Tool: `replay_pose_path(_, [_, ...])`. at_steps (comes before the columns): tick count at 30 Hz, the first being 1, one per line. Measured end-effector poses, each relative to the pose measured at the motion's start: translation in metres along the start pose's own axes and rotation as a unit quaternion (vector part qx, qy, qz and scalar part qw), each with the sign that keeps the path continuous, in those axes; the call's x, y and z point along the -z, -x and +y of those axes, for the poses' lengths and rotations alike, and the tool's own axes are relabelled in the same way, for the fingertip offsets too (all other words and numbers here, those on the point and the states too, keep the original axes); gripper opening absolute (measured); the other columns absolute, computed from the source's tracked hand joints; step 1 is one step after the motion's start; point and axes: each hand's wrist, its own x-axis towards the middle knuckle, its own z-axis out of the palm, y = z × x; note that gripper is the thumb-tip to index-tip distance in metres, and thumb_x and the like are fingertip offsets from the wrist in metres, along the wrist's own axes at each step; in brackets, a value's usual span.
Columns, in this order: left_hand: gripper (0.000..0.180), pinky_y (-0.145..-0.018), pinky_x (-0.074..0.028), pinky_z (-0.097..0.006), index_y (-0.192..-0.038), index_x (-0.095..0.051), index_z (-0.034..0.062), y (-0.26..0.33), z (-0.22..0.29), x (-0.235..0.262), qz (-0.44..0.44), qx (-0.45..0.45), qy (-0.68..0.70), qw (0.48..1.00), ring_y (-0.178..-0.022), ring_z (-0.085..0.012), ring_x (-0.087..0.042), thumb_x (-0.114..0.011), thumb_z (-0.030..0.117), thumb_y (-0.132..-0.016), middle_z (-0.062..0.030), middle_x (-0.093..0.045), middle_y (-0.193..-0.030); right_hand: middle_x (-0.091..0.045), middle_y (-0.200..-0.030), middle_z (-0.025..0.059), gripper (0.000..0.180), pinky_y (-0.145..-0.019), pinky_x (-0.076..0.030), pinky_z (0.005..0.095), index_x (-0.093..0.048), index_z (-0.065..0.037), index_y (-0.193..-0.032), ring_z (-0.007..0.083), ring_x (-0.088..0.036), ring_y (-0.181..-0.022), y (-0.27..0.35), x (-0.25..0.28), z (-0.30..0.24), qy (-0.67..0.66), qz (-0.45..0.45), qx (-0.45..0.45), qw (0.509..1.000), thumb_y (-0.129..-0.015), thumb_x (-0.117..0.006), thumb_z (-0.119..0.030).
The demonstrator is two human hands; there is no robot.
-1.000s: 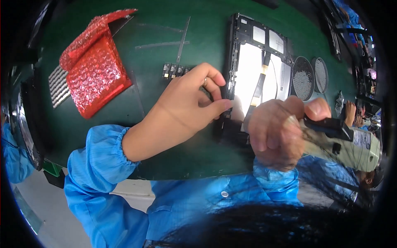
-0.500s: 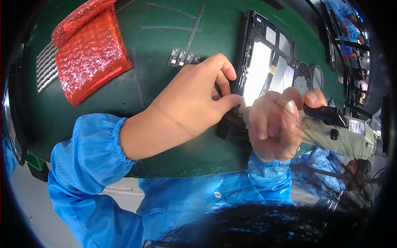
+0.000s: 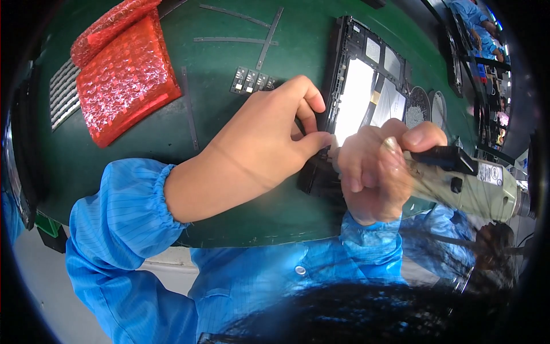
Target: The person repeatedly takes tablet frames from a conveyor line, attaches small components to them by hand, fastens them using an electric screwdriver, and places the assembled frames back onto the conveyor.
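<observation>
A black rectangular electronic housing (image 3: 341, 80) lies on the green table, with white panels (image 3: 353, 94) inside its frame. My left hand (image 3: 258, 137) reaches across to the housing's near left side. Its fingers are curled, with index finger and thumb against the edge; anything pinched there is hidden. My right hand (image 3: 375, 172), slightly blurred, wraps round a pale electric screwdriver (image 3: 487, 186) with a black lever, my thumb near the lever. The screwdriver lies nearly level, its front end toward my left thumb at the housing's near end. Its tip is hidden.
Red bubble wrap (image 3: 126, 80) lies at the left over a ribbed pale tray (image 3: 64, 94). Small black circuit boards (image 3: 246, 79) and thin dark strips (image 3: 189, 109) lie left of the housing. Round dishes (image 3: 418, 106) of small parts stand to its right. Other people (image 3: 475, 23) are at far right.
My right hand and the screwdriver have shifted slightly left, and the thumb has moved a little along the tool. My left hand keeps nearly the same place at the housing.
</observation>
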Motion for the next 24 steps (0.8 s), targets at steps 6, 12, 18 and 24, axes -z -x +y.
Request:
replay_pose_path(6, [0.03,-0.063,-0.051,-0.026,-0.112,-0.049,-0.0009,0.002,0.003,0.001,0.006,-0.007,-0.008,1.0,-0.076,-0.0131,-0.062,-0.065,-0.002,-0.086,-0.0076,-0.059,-0.089,-0.045,-0.075,0.006,0.028,-0.039,-0.033,0.0275,-0.036,-0.013,-0.106,0.0114,-0.04,-0.045,-0.009,-0.013,0.004,-0.022,-0.041,0.053,0.997,-0.091,-0.058,-0.005])
replay_pose_path(12, [0.044,-0.071,-0.053,-0.032,-0.124,-0.048,-0.001,0.029,0.032,0.013,-0.024,-0.011,-0.147,0.989,-0.083,-0.0235,-0.066,-0.069,0.01,-0.086,-0.0142,-0.062,-0.098,-0.048,-0.077,0.0063,0.028,-0.045,-0.039,0.0283,-0.04,-0.01,-0.107,0.014,-0.046,-0.052,-0.005,-0.008,0.008,0.092,-0.029,0.04,0.995,-0.09,-0.059,0.004])
replay_pose_path(18, [0.085,-0.08,-0.053,-0.039,-0.132,-0.048,-0.004,0.059,0.015,-0.04,0.102,-0.167,-0.526,0.828,-0.093,-0.0345,-0.062,-0.081,0.041,-0.068,-0.018,-0.056,-0.111,-0.057,-0.077,0.0055,0.018,-0.053,-0.044,0.0279,-0.052,-0.003,-0.103,0.012,-0.054,-0.061,-0.002,-0.003,0.005,-0.018,-0.063,0.047,0.997,-0.091,-0.064,0.0])
replay_pose_path(24, [0.076,-0.079,-0.053,-0.039,-0.135,-0.048,-0.002,0.067,0.004,-0.054,0.121,-0.15,-0.488,0.852,-0.095,-0.0345,-0.063,-0.081,0.032,-0.075,-0.0202,-0.058,-0.115,-0.054,-0.075,0.0019,0.023,-0.05,-0.041,0.0262,-0.052,-0.004,-0.109,0.01,-0.051,-0.059,-0.007,0.005,-0.02,-0.211,0.015,0.01,0.977,-0.09,-0.066,-0.003])
